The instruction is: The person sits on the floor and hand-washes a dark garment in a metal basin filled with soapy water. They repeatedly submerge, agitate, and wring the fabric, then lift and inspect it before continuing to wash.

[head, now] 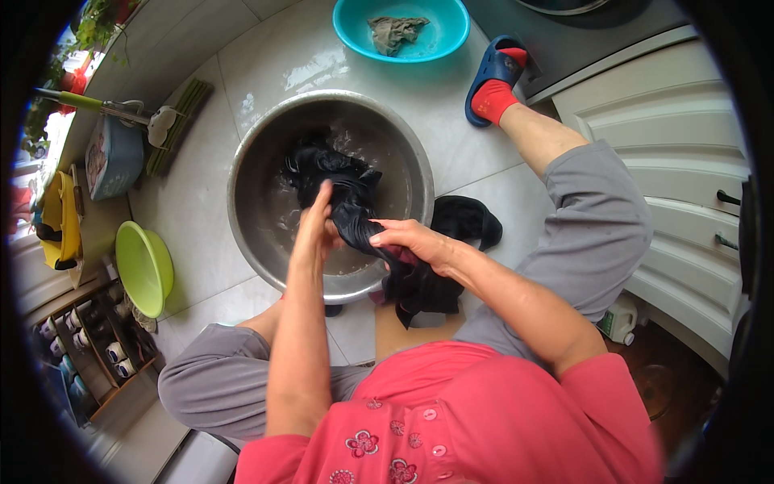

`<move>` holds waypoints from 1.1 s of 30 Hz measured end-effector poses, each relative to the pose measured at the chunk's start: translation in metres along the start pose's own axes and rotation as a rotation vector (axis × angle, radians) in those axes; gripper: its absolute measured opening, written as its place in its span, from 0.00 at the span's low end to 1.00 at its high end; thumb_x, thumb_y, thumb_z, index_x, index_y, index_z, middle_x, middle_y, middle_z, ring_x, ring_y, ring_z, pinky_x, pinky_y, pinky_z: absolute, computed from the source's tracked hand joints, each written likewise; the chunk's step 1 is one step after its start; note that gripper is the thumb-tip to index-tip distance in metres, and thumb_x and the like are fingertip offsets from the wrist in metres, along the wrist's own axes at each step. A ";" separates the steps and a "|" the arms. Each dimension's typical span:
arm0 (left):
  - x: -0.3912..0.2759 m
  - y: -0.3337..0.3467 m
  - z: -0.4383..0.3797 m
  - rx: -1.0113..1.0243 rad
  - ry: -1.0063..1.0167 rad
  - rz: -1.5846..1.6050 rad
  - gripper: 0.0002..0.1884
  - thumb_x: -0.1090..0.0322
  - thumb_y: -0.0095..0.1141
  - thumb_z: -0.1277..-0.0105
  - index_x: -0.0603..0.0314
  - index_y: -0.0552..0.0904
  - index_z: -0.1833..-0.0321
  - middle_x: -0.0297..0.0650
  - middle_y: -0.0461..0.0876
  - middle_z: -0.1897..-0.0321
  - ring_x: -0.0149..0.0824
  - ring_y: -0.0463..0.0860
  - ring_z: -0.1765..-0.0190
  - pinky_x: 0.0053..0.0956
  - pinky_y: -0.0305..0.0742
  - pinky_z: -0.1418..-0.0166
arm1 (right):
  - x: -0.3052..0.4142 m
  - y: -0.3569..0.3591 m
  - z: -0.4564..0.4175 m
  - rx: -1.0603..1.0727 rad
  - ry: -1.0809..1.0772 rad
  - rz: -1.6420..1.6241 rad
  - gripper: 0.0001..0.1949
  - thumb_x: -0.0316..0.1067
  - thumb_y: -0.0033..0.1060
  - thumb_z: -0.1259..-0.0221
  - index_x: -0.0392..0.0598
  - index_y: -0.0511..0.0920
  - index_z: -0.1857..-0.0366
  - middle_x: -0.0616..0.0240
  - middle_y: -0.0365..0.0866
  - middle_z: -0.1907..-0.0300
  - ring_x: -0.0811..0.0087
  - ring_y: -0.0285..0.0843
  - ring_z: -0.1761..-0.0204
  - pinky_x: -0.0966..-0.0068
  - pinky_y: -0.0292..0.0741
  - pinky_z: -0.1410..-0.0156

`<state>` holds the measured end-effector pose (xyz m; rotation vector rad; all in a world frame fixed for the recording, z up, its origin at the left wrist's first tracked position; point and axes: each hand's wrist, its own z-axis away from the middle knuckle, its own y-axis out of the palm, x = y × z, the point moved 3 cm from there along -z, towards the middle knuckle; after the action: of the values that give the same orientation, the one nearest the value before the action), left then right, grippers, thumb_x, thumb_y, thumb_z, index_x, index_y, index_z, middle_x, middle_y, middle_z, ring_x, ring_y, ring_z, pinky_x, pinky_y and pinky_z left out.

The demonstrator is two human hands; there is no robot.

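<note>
A round metal basin (pixel 417 151) with some water in it stands on the floor before me. Wet black cloth (pixel 338 166) lies in it and runs as a twisted length over the near right rim, where its end hangs outside with a dark red part showing. My right hand (pixel 414 239) is closed on this length near the rim. My left hand (pixel 320 221) is against the cloth's left side, thumb raised; its fingers are partly hidden, so its grip is unclear. Another black cloth piece (pixel 465 221) lies on the tiles right of the basin.
A turquoise basin (pixel 402 53) with a grey-brown cloth (pixel 396 33) stands beyond. At left are a green basin (pixel 142 269), a mop (pixel 178 127), a blue container (pixel 113 157) and a shoe rack (pixel 91 357). White cabinets (pixel 659 115) line the right; my foot (pixel 496 91) rests near them.
</note>
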<state>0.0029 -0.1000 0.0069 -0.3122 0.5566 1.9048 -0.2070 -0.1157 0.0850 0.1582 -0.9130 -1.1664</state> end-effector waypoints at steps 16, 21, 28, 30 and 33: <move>-0.032 0.010 0.025 -0.537 0.239 -0.788 0.19 0.64 0.72 0.45 0.80 0.87 0.62 0.56 0.89 0.66 0.50 0.90 0.64 0.42 0.83 0.56 | 0.029 0.047 0.011 -0.089 0.157 1.284 0.40 0.48 0.69 0.47 0.33 0.71 0.31 0.44 0.90 0.55 0.46 0.88 0.48 0.58 0.81 0.41; -0.058 0.020 0.022 -0.483 0.053 -1.252 0.20 0.66 0.63 0.42 0.74 0.89 0.50 0.63 0.88 0.47 0.58 0.87 0.40 0.43 0.81 0.36 | 0.015 0.058 -0.007 -0.091 0.025 1.173 0.53 0.45 0.67 0.49 0.34 0.52 0.17 0.46 0.90 0.59 0.52 0.90 0.53 0.62 0.82 0.42; -0.045 -0.021 0.026 -0.295 0.038 -0.469 0.38 0.41 0.62 0.29 0.84 0.82 0.44 0.53 0.89 0.56 0.47 0.91 0.53 0.45 0.84 0.51 | 0.002 0.020 -0.019 0.132 0.053 0.167 0.26 0.49 0.66 0.36 0.48 0.81 0.38 0.73 0.80 0.70 0.82 0.76 0.74 0.80 0.73 0.68; -0.030 -0.027 0.040 -0.024 0.149 0.060 0.35 0.43 0.59 0.25 0.78 0.79 0.37 0.54 0.88 0.51 0.49 0.90 0.51 0.44 0.84 0.45 | -0.004 0.009 -0.020 0.141 0.096 -0.032 0.20 0.50 0.66 0.36 0.49 0.82 0.47 0.71 0.81 0.71 0.80 0.77 0.74 0.80 0.73 0.68; 0.044 -0.007 0.033 0.070 0.374 0.764 0.48 0.31 0.59 0.30 0.79 0.72 0.31 0.61 0.81 0.36 0.54 0.82 0.34 0.49 0.74 0.26 | -0.016 0.004 -0.029 0.245 0.144 -0.270 0.13 0.48 0.64 0.33 0.51 0.81 0.60 0.68 0.81 0.74 0.77 0.79 0.74 0.80 0.74 0.69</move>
<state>-0.0067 -0.0461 0.0133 -0.4583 1.1060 2.5673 -0.1859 -0.1106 0.0599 0.5725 -0.9235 -1.2697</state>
